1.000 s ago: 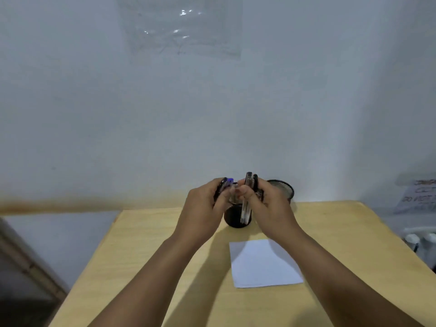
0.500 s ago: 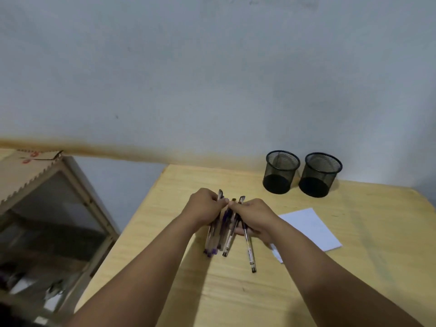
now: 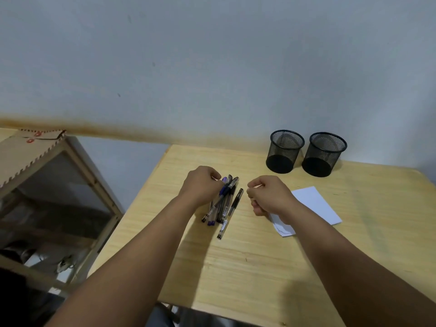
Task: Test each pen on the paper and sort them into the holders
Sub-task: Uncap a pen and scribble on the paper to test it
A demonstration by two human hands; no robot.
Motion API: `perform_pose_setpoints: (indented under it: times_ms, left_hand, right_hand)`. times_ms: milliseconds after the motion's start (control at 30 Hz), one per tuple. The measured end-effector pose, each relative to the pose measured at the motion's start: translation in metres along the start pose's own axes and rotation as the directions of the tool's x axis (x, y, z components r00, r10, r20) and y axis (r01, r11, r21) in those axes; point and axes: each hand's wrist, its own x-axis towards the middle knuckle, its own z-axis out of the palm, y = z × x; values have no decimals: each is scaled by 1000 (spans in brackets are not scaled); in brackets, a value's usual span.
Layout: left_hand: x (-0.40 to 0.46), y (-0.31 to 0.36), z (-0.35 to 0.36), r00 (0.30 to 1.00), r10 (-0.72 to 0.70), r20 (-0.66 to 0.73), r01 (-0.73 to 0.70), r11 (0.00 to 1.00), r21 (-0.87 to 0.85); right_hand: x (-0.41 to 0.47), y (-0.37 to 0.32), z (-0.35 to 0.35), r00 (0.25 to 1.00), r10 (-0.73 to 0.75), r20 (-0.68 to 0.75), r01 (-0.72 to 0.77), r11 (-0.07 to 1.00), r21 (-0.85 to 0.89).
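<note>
No text can be read anywhere. The pens [image 3: 223,204] carry small white labels with dark print on their barrels — too small and blurred to make out. The envelope [image 3: 28,147] at the left shows red marks only — no letters.

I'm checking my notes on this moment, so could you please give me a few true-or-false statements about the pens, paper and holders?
1. Both black mesh holders stand empty. True.
2. The pile of pens lies on the white paper sheet. False: it lies on the bare light wooden table, left of the sheet.
3. The right hand grips a pen. False: it looks curled and empty.
4. The left hand touches the pile. True.
</note>
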Motion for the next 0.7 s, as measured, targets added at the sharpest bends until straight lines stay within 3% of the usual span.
perform_pose_setpoints:
  times_ms: [100, 300, 533, 700]
  left_hand:
    - [-4, -3, 2, 1000, -12, 2, 12, 1000, 19]
    - [-10, -5, 9, 999, 9, 42, -15, 989, 144]
    - [-17, -4, 12, 999, 1, 43, -10, 973, 230]
    - [-20, -2, 8, 999, 43, 4, -44, 991, 127]
  right_hand:
    - [-3, 3, 5, 984, -179, 15, 175, 940, -292]
    - [1, -2, 30, 904, -419, 86, 389, 723, -571]
    - [9, -6, 41, 867, -475, 149, 438, 584, -683]
    - [8, -6, 30, 811, -561, 166, 494, 505, -708]
